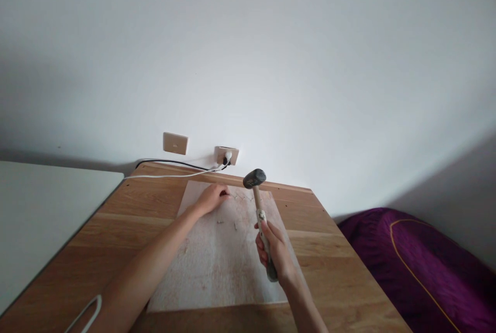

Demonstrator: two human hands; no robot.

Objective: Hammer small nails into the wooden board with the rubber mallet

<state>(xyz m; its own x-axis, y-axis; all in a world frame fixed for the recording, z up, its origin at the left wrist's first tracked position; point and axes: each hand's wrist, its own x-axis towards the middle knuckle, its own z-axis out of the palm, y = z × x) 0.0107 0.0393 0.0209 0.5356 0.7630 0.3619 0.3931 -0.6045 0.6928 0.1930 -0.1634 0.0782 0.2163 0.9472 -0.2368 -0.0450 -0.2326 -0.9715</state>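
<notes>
My right hand [274, 247] is wrapped round the lower handle of a mallet [258, 197]. Its dark head is raised above a pale, scuffed board [217, 271], and its wooden shaft has a whitish, worn grip. At the far left part of the board, my left hand [214, 197] rests with thumb and fingers pinched together. Whatever is between those fingertips is too small to make out. Just right of them, thin zigzag marks or a wire [242, 197] run along the board. Two small nail-like pieces [220, 222] [235, 226] lie nearer to me.
The board lies on a wooden table [333, 266] against a white wall. Behind it, a white cable [170, 175] and a black one lead to a wall socket [233, 154]. A white surface [50, 209] adjoins on the left; purple fabric [387, 250] is on the right.
</notes>
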